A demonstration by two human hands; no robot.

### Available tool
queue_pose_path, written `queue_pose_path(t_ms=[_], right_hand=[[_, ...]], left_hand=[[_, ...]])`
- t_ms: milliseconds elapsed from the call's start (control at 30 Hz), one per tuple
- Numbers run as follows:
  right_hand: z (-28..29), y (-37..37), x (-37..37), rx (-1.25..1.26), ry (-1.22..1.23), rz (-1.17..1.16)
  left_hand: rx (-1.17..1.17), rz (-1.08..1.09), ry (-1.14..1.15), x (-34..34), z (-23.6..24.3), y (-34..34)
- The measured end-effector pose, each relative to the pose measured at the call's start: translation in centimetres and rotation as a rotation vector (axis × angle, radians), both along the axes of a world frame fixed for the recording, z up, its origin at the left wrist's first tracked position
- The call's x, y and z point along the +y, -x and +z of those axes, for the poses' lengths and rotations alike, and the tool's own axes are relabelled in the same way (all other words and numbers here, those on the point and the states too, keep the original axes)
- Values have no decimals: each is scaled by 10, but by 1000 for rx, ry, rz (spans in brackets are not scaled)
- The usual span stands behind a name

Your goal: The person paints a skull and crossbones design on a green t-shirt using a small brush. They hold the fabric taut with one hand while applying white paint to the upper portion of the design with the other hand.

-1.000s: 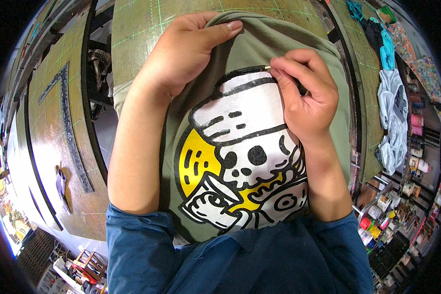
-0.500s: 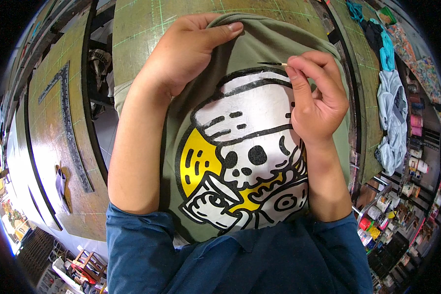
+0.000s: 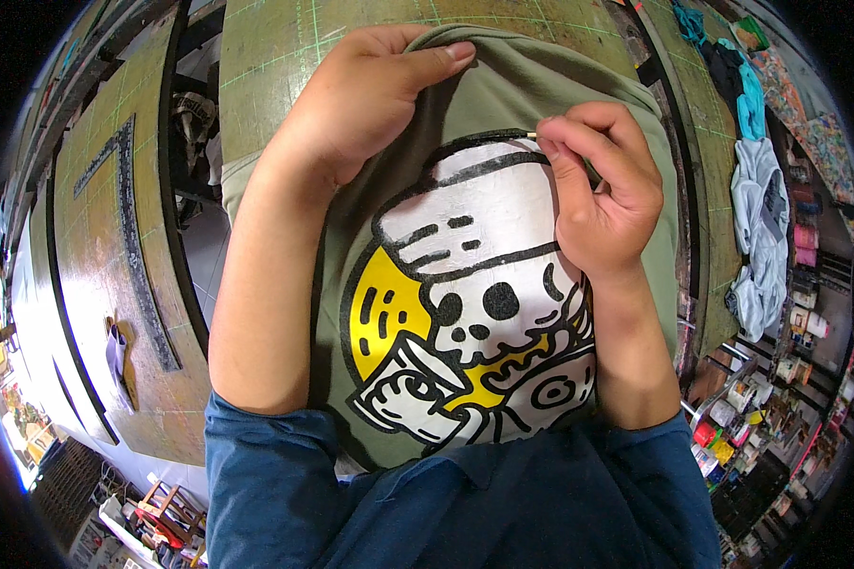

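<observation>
An olive-green cloth garment (image 3: pixel 579 85) lies over the board in front of me, printed with a white, black and yellow skull figure (image 3: pixel 484 275). At its far edge my left hand (image 3: pixel 380 90) pinches a raised fold of the fabric between thumb and fingers. My right hand (image 3: pixel 607 180) is closed on a thin paintbrush (image 3: pixel 531 136), held near its tip end. The brush's dark tip lies along the black outline at the top of the figure's hat, and I cannot tell it apart from the line. The rest of the handle is hidden by my fingers.
Under the garment is a greenish board (image 3: pixel 275 57) with grid lines. To the left, another board carries a dark L-shaped ruler (image 3: pixel 133 237). On the right hang pale blue cloths (image 3: pixel 759 237), beside shelves with several paint containers (image 3: pixel 731 408). A wooden stool (image 3: pixel 176 512) stands lower left.
My right hand has moved slightly left and toward me, bringing the brush tip from the plain green cloth onto the hat's black outline. My left hand keeps its pinch, almost unmoved.
</observation>
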State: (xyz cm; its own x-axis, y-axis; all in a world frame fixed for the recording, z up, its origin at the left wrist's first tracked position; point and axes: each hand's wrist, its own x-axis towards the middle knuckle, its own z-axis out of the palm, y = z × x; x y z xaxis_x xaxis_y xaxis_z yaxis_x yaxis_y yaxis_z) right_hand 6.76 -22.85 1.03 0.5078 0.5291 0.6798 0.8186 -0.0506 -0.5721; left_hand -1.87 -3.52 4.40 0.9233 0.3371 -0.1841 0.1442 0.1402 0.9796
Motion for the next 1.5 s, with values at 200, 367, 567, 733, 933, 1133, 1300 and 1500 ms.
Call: queue_pose_path(t_ms=[200,367,567,733,933,1133,1300,1500], right_hand=[[1,0,0,-1,3,4],[0,0,1,-1,3,20],[1,0,1,-11,3,14],[1,1,0,9,7,13],[1,0,0,-28,-2,15],[0,2,-1,124,-173,-33],[-5,-2,-2,163,-224,-73],[-11,-1,-4,441,-476,-62]], left_hand=[[-22,24,0,-1,0,1],[-41,15,13,-1,-1,0],[-37,15,-7,0,-2,0],[-38,23,6,-1,-1,1],[-18,22,-20,-2,2,1],[-39,-7,-47,1,-2,1],[-159,-9,-315,11,-17,-4],[-361,-28,-374,18,-26,-4]])
